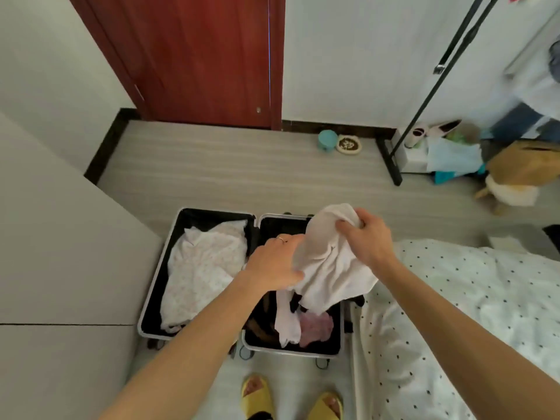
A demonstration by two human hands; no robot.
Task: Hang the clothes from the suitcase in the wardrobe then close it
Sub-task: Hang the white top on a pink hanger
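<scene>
An open black suitcase [254, 225] lies flat on the floor in front of me. Its left half holds a white floral garment [203, 268]. Its right half holds a pink garment [316, 327], a white piece and something dark. I hold a pale pink-white garment [330, 268] lifted above the right half. My right hand [366, 234] grips its bunched top. My left hand [274, 262] holds its left side, fingers tucked into the cloth. A white wardrobe [54, 237] stands at my left, its doors shut.
A bed with a dotted white cover [472, 313] lies at the right. A black clothes rack [424, 95] stands at the back right over bags and a stuffed toy. Two small bowls [339, 143] sit by the wall. A red door [212, 56] is behind. My yellow slippers [291, 398] are below.
</scene>
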